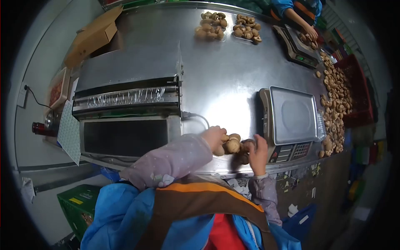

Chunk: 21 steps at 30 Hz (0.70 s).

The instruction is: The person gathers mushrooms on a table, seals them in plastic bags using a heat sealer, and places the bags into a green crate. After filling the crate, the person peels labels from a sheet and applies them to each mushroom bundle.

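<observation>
A small heap of mushrooms (233, 145) lies near the front edge of the steel table, between my two hands. My left hand (214, 138) curls around the heap's left side, with fingers bent against the mushrooms. On the other side my right hand (258, 155) has its thumb and fingers closed about a darker mushroom (246, 146). Whatever lies beneath the heap is hidden. Just right of my right hand stands a scale (293, 114) with a bare metal pan and a keypad at its front.
A film-wrapping machine (125, 98) stands on the left. Two packs of mushrooms (210, 27) (247, 29) sit at the back. Loose mushrooms (335, 104) and a red crate (358, 89) lie right. A co-worker's hand (310, 32) touches mushrooms on another scale (298, 46).
</observation>
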Each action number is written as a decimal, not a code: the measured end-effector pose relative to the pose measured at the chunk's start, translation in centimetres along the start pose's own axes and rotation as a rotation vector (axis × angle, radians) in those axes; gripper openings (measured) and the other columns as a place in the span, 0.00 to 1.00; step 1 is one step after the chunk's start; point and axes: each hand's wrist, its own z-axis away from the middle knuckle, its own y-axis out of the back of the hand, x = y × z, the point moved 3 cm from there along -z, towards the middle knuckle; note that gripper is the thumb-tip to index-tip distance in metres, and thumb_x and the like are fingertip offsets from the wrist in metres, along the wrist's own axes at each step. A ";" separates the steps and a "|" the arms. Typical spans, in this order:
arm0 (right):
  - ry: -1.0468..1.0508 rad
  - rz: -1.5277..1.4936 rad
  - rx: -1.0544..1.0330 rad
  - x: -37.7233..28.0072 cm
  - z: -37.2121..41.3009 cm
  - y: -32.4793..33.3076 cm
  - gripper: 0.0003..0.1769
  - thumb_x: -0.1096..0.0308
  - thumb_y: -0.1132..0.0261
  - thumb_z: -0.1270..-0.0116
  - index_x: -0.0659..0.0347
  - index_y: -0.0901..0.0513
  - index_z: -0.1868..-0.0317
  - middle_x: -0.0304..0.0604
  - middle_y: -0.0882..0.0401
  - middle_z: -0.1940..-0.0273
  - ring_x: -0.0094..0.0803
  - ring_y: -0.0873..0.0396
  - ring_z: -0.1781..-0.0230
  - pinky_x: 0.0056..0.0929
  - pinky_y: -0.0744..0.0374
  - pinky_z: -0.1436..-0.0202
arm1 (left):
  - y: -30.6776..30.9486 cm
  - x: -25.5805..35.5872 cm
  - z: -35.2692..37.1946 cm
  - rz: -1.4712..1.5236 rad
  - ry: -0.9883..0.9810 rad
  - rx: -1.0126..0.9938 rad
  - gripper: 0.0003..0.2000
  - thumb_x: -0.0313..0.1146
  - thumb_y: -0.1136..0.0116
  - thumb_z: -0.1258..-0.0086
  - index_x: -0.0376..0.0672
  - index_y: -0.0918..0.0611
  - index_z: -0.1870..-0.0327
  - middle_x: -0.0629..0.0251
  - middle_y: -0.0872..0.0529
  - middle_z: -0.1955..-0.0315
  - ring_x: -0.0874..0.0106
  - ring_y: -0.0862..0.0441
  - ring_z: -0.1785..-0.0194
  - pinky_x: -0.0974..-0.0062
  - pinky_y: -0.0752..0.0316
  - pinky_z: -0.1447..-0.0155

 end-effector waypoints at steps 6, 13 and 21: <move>-0.006 -0.071 -0.120 4.4 0.2 0.2 0.20 0.76 0.39 0.43 0.67 0.26 0.47 0.56 0.25 0.53 0.51 0.25 0.52 0.38 0.27 0.48 | -1.1 -2.7 -0.9 0.438 0.231 0.150 0.19 0.25 0.41 0.39 0.41 0.25 0.45 0.54 0.18 0.62 0.64 0.18 0.59 0.70 0.22 0.55; 0.004 -0.187 -0.137 4.0 -0.2 0.2 0.17 0.78 0.36 0.47 0.65 0.24 0.55 0.50 0.24 0.59 0.44 0.23 0.58 0.33 0.24 0.55 | -2.9 -3.1 -0.4 0.225 0.226 0.225 0.18 0.28 0.47 0.33 0.39 0.27 0.41 0.46 0.23 0.49 0.55 0.24 0.47 0.66 0.29 0.42; 0.437 -0.036 -0.039 2.5 0.0 1.2 0.19 0.88 0.41 0.51 0.65 0.25 0.56 0.51 0.26 0.62 0.45 0.25 0.59 0.34 0.25 0.57 | -2.2 1.5 1.5 0.329 0.259 0.064 0.47 0.43 0.35 0.41 0.35 0.54 0.29 0.37 0.39 0.37 0.50 0.39 0.32 0.66 0.42 0.30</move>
